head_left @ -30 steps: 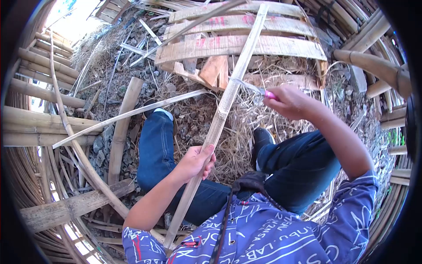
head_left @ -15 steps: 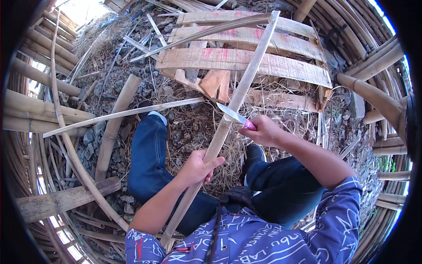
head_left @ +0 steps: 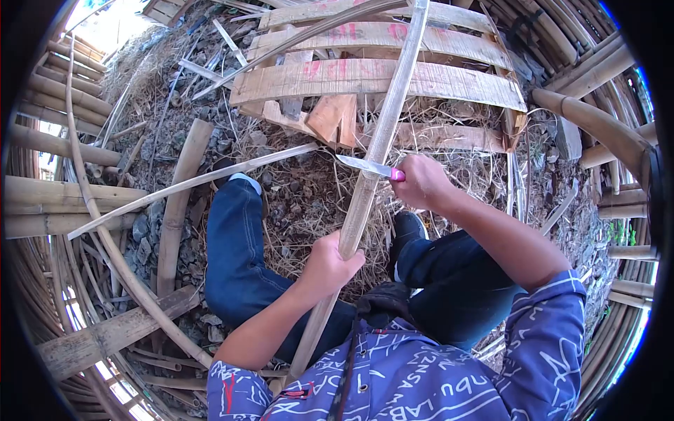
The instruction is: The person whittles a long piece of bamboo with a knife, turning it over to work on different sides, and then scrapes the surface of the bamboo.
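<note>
A long pale bamboo strip (head_left: 382,133) runs from my lap up across the wooden pallet (head_left: 309,78). My left hand (head_left: 330,265) is closed around its lower part. Closed on the pink handle of a knife (head_left: 366,166), my right hand (head_left: 420,180) is just right of the strip. The knife's blade lies across the strip, its tip pointing left. Most of the handle is hidden inside my fist.
A thin strip (head_left: 189,184) slants over the stony ground at left, crossing a thick bamboo piece (head_left: 181,203). A curved pole (head_left: 112,242) passes my left elbow. Bamboo poles (head_left: 597,116) stand at right. Dry straw lies between my legs.
Compared with a second ago, the knife and my right hand are nearer to me along the strip. Since the half-second frame, the view has shifted and my left hand remains around the strip.
</note>
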Motion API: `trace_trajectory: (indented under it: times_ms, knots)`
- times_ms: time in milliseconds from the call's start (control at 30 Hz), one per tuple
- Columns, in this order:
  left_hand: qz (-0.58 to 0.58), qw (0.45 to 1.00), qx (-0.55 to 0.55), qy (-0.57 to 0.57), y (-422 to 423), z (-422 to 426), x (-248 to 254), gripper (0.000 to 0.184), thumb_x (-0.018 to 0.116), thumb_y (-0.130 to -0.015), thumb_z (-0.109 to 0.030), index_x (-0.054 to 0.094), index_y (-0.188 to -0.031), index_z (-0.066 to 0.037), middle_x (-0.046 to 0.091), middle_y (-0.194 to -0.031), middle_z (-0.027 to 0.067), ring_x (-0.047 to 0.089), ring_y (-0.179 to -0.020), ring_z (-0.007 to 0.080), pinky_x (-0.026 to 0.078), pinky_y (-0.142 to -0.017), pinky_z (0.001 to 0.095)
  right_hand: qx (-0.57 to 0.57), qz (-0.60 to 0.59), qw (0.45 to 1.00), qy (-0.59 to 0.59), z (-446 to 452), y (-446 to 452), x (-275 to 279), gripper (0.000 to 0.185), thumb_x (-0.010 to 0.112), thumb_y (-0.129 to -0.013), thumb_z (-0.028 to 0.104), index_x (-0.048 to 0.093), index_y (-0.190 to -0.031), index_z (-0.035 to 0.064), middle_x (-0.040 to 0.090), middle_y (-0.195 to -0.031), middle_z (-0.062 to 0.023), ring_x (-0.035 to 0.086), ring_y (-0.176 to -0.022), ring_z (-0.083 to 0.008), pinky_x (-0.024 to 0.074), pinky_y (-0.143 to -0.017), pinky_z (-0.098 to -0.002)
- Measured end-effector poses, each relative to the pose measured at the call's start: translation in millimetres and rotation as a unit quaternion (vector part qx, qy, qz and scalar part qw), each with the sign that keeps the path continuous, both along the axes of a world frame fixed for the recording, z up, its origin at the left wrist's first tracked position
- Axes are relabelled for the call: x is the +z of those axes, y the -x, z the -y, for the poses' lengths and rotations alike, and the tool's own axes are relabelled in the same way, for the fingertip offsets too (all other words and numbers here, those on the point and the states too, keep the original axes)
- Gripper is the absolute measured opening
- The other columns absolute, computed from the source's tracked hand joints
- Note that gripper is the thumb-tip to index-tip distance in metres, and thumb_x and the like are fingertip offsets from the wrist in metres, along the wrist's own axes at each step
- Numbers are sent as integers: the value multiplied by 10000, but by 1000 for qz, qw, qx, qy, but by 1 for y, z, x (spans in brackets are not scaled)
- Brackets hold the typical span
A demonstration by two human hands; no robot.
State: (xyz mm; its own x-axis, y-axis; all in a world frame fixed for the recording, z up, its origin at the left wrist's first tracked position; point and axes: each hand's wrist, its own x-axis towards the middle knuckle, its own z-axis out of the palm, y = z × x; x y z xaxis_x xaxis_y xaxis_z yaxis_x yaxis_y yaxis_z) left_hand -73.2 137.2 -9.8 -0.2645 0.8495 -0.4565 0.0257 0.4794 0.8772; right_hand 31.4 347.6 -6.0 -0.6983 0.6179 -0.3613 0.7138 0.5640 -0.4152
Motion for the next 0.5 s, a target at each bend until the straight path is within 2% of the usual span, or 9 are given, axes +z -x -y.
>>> trace_trajectory:
  times_ms: [33, 167, 233, 333, 400, 500]
  knots:
    - [-39, 999, -11, -28, -1, 2, -3, 128, 608, -791, -64, 521, -860, -1, 493, -575, -15, 478, -452, 59, 375, -388, 232, -1, -1, 1000, -8, 0, 0, 0, 294, 536, -791, 239, 635, -667, -9, 602, -664, -235, 606, -673, -410, 481, -645, -473]
    - [-52, 998, -6, -42, -2, 0, 4, 138, 580, -735, -16, 512, -854, 2, 469, -596, -17, 451, -494, 54, 357, -416, 245, -3, -8, 999, -32, -1, 1, -4, 262, 528, -787, 221, 665, -708, 12, 615, -671, -214, 615, -669, -391, 488, -655, -464]
    - [-44, 999, -7, -15, -2, 0, 8, 252, 578, -708, -34, 542, -937, 64, 551, -621, 67, 516, -537, 102, 434, -490, 291, -3, 3, 999, -40, -2, 3, -1, 246, 527, -783, 208, 668, -729, 14, 625, -694, -210, 623, -684, -376, 494, -670, -455]
    - [-54, 998, -18, 0, 0, 0, 13, 271, 579, -709, -34, 543, -957, 67, 555, -633, 72, 518, -543, 98, 436, -492, 288, -50, -4, 997, -62, -10, 6, -11, 267, 517, -799, 221, 664, -723, 11, 634, -714, -205, 634, -689, -350, 501, -674, -444]
    - [-51, 999, -16, -7, -5, 7, 16, 300, 576, -707, -32, 544, -988, 68, 558, -641, 75, 524, -545, 105, 441, -498, 289, -146, 44, 987, -46, -37, 6, -7, 332, 527, -844, 300, 646, -738, 8, 642, -729, -180, 645, -688, -307, 508, -653, -427]
    - [-56, 998, -13, -24, -2, 22, 12, 360, 572, -704, -30, 543, -1049, 68, 568, -660, 82, 536, -549, 120, 452, -513, 294, -172, 11, 976, -136, -68, -13, -9, 406, 521, -870, 362, 660, -737, 4, 638, -729, -217, 637, -692, -367, 498, -639, -443]
